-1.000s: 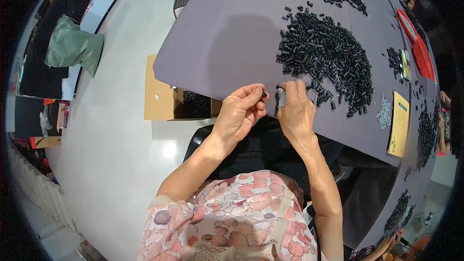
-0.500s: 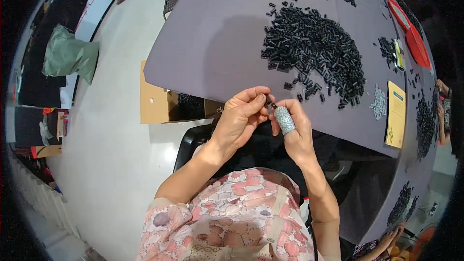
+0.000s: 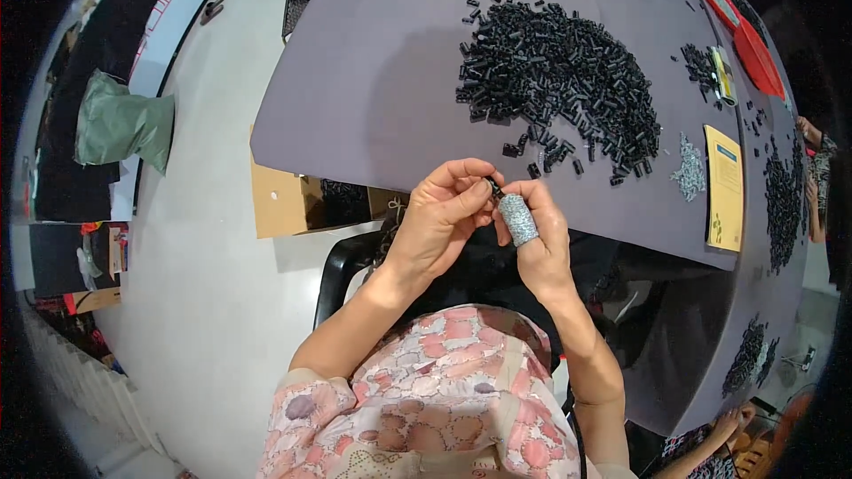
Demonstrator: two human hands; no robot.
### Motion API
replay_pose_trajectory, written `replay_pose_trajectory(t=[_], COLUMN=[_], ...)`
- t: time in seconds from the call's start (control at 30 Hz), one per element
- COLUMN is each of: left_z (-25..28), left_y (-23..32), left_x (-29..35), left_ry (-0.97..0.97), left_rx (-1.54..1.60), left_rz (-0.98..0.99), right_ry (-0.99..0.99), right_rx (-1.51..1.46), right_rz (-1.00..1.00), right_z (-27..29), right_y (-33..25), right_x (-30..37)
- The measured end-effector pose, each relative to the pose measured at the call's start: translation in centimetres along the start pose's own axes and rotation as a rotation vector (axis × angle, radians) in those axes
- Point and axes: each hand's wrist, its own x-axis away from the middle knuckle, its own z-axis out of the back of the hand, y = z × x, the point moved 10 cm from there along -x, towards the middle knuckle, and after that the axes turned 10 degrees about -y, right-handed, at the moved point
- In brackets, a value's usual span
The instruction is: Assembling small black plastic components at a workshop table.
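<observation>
My left hand (image 3: 444, 208) is closed, its thumb and fingers pinching a small black tube-like piece (image 3: 494, 186). My right hand (image 3: 543, 229) meets it from the other side, fingers curled and closed at the same black piece. A grey speckled knitted cover (image 3: 518, 220) is wrapped round the right thumb. Fingers partly hide the piece, so I cannot tell whether it is one part or two. Both hands are just off the near edge of the grey-covered table (image 3: 355, 98). Beyond them lies a large pile of similar short black tubes (image 3: 568, 80).
At right lie a heap of small clear pieces (image 3: 689, 173), a yellow booklet (image 3: 725, 186) and a red tray (image 3: 756, 58). A cardboard box (image 3: 275, 204) with black pieces stands below the table's left corner. Another person's arm (image 3: 714, 443) shows at lower right.
My hands have drawn slightly closer together at the black piece. The view has shifted a little, so the table and piles sit slightly further left and higher.
</observation>
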Motion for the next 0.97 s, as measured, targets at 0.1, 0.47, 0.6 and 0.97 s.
replay_pose_trajectory(t=[0.1, 0.47, 0.6, 0.97], left_z=[0.2, 0.6, 0.6, 0.0], left_y=[0.1, -0.1, 0.0, 0.8], left_x=[0.2, 0.3, 0.4, 0.4], left_ry=[0.037, 0.037, 0.051, 0.034], left_rx=[0.005, 0.006, -0.026, -0.128], left_rz=[0.007, -0.033, -0.067, -0.142], right_ry=[-0.006, -0.018, 0.002, 0.020], right_rx=[0.064, -0.233, -0.250, -0.065], right_rz=[0.018, -0.073, -0.074, -0.036], right_z=[-0.2, -0.3, -0.2, 0.3], right_y=[-0.3, 1.4, 1.5, 0.5], right_x=[0.0, 0.0, 0.1, 0.1])
